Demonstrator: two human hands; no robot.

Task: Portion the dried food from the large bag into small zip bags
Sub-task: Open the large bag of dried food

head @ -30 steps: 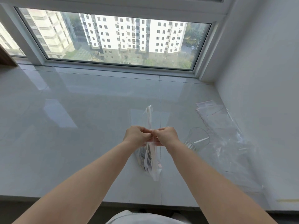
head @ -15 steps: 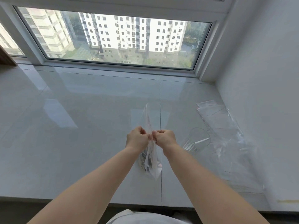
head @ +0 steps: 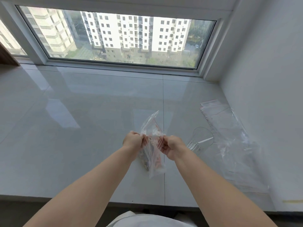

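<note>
My left hand [head: 133, 142] & right hand [head: 169, 146], each pinching a lip, have pulled apart; bag [head: 151, 145] between them now open, ready to portion.

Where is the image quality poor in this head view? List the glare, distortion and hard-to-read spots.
Head view: window glare reflects off the glossy sill; wide-angle lens bows the window frame; the clear empty bags nearly vanish against the sill; the left hand and right hand pinching the zip bag are fairly sharp, its contents indistinct.
</note>
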